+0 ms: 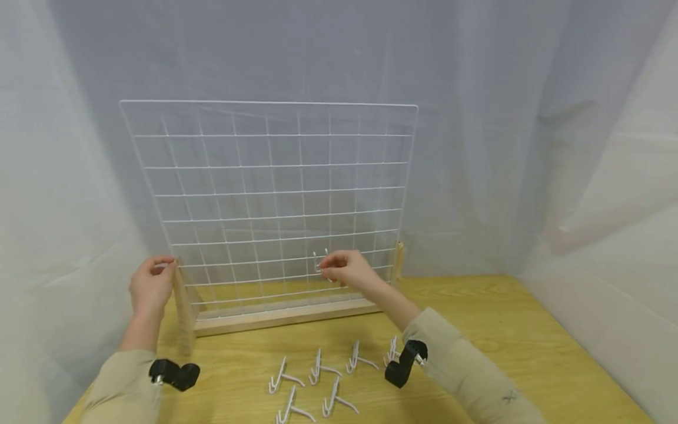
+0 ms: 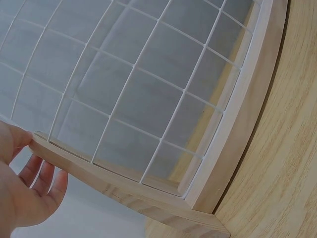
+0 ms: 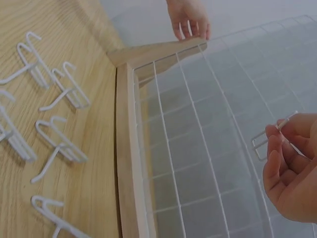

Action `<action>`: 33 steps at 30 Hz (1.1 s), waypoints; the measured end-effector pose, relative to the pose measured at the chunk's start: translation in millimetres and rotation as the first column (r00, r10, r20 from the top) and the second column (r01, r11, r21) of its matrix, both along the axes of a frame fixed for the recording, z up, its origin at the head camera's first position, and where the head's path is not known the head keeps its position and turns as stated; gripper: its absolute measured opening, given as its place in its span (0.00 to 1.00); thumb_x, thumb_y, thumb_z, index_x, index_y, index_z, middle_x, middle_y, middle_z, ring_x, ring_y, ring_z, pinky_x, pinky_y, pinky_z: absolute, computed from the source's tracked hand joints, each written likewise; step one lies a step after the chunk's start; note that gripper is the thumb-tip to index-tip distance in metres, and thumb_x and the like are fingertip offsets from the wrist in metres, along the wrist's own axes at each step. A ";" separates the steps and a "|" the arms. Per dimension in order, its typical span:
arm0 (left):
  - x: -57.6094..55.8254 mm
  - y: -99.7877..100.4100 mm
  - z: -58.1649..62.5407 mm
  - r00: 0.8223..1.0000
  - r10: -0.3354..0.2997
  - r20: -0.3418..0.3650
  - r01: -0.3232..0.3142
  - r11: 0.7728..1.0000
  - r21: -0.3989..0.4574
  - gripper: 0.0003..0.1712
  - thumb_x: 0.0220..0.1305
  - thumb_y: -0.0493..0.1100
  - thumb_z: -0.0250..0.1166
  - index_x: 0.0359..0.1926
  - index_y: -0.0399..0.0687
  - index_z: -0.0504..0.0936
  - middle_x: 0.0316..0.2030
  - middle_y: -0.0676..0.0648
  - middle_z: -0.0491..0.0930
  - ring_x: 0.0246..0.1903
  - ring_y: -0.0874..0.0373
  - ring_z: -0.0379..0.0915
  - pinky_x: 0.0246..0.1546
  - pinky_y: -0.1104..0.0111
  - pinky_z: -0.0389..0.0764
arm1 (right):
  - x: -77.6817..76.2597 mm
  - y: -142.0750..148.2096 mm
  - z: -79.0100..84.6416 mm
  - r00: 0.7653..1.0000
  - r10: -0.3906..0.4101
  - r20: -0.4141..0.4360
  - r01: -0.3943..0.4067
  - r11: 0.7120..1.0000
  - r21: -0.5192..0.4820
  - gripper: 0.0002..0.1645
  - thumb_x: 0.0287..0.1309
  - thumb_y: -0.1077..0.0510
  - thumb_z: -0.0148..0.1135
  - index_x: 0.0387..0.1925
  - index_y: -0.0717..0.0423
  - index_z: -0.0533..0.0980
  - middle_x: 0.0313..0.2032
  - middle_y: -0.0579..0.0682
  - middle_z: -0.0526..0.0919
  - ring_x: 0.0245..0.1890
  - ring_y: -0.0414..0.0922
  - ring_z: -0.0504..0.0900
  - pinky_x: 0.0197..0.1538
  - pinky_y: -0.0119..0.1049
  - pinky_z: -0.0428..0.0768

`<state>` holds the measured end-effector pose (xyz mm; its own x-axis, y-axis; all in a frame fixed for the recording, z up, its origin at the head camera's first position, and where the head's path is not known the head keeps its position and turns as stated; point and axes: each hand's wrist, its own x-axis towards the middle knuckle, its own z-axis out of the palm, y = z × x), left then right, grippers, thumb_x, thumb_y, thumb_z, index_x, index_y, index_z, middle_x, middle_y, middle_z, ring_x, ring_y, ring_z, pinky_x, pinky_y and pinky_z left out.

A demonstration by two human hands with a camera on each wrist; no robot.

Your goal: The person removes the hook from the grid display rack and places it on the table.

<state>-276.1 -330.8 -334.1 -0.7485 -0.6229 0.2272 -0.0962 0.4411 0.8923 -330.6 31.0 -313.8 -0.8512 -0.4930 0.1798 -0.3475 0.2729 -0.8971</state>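
Observation:
A white wire grid panel (image 1: 275, 225) stands upright in a pale wooden stand (image 1: 296, 317). My left hand (image 1: 153, 287) grips the upper end of the stand's left side post (image 2: 74, 161), thumb at its tip and fingers bent beside it. Between thumb and fingers, my right hand (image 1: 346, 268) pinches a white metal hook (image 3: 259, 144). That hook overlaps the lower right part of the grid in the head view, its two prongs pointing up. Part of the hook is hidden behind the fingers.
Several more white hooks (image 1: 332, 397) lie on the wood-grain table (image 1: 477, 335) in front of the stand. The stand's right post (image 1: 399, 259) rises beyond my right forearm. Pale sheeting (image 1: 477, 147) hangs behind and at both sides.

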 end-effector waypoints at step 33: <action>1.7 -8.1 -1.6 1.000 0.015 0.002 -0.015 1.000 -0.009 0.19 0.67 0.45 0.51 0.52 0.38 0.73 0.46 0.37 0.73 0.33 0.57 0.65 0.24 0.77 0.66 | 4.3 64.3 -42.8 0.999 -0.031 0.015 0.031 0.999 0.009 0.14 0.54 0.65 0.62 0.40 0.73 0.74 0.24 0.43 0.77 0.24 0.39 0.72 0.27 0.33 0.73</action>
